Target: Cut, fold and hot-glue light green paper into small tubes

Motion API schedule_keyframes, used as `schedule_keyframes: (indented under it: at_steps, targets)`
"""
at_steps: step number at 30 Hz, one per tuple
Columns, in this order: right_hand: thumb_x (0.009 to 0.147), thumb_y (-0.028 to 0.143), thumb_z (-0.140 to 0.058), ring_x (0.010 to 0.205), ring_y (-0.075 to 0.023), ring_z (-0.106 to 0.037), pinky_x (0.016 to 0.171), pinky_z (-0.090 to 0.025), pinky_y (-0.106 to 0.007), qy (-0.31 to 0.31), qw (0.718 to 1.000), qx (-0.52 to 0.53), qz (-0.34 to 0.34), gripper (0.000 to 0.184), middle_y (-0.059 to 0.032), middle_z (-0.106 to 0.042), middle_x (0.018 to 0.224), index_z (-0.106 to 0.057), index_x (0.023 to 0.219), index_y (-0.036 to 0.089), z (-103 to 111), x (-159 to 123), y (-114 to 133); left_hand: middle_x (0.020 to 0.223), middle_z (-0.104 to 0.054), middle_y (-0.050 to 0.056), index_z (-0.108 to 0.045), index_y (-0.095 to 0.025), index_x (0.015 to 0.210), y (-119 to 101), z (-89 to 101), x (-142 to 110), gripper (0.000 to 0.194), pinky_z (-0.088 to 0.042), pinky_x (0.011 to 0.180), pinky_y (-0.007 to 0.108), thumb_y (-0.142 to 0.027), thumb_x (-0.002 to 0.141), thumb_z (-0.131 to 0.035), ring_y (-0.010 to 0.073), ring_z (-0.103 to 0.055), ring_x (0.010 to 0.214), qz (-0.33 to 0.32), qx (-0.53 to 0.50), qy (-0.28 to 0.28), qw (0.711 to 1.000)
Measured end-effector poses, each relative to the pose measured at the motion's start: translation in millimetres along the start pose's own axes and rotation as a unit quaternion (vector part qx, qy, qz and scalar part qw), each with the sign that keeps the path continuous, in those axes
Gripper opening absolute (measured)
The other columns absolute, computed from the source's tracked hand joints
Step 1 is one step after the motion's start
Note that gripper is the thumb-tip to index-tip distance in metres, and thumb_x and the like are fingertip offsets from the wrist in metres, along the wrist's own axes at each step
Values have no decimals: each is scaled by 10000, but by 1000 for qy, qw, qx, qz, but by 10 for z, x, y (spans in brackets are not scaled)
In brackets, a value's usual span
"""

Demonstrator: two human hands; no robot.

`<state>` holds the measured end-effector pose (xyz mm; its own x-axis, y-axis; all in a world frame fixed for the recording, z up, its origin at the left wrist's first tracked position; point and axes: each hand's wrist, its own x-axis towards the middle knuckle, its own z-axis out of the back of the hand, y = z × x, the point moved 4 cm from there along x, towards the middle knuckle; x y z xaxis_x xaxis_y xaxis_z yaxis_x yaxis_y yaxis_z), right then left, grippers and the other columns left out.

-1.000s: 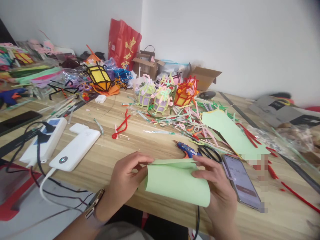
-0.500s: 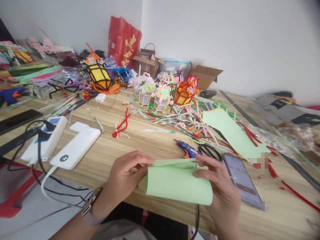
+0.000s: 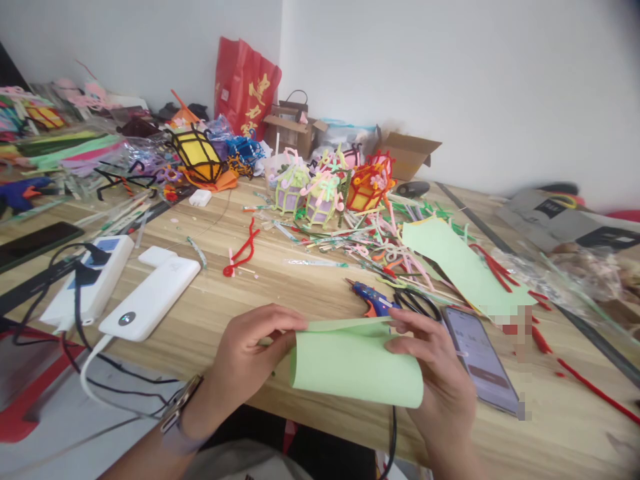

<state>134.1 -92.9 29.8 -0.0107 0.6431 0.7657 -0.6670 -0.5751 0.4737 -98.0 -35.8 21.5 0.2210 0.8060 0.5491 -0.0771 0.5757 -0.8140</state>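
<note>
A light green sheet of paper (image 3: 355, 373) is bent over into a loose roll above the table's front edge. My left hand (image 3: 263, 340) pinches its left end between thumb and fingers. At the other end, my right hand (image 3: 433, 360) grips the paper, thumb and fingers close to the upper edge. Just beyond the paper lies a blue glue gun (image 3: 371, 297) with an orange trigger. Black-handled scissors (image 3: 420, 303) rest beside it, and a phone (image 3: 483, 360) with a lit screen lies to the right of my right hand.
Small pipe-cleaner lanterns (image 3: 320, 197) stand behind a heap of pipe-cleaner scraps. More green paper (image 3: 463, 263) lies at the right. A white power bank (image 3: 150, 297) and a power strip (image 3: 90, 280) with cables occupy the left. A red twisted pipe cleaner (image 3: 243, 247) lies mid-table.
Both hands keep their hold on the green paper, whose shape looks nearly the same. The whole view has shifted very slightly.
</note>
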Motion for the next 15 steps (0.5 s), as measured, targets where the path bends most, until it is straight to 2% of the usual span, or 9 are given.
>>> schedule_keyframes:
  at_steps: [5, 10, 15]
  targets:
    - [854, 113, -612, 959, -227, -638, 711, -546, -356, -5, 1000, 9, 2, 149, -94, -661, 1095, -692, 847, 238, 3, 5, 6, 837, -765, 58, -768, -235, 853, 21, -7, -17, 175, -558, 628, 217, -124, 832, -634, 179, -722, 772, 21, -18, 3, 1000]
    - [851, 103, -616, 918, -224, -642, 691, -545, -361, -9, 999, 30, 3, 165, -88, -653, 1075, -701, 841, 245, 3, 35, 29, 813, -743, 49, -782, -239, 796, -1, -6, -3, 164, -520, 558, 197, -117, 796, -673, 161, -703, 715, 47, -38, -9, 998]
    - [848, 123, -627, 914, -215, -602, 725, -493, -370, -13, 1000, 2, 16, 155, -75, -645, 1110, -706, 849, 256, 13, 23, 7, 845, -732, 32, -784, -262, 784, 16, -4, 1, 190, -496, 554, 188, -106, 780, -677, 144, -685, 730, 67, -62, -18, 996]
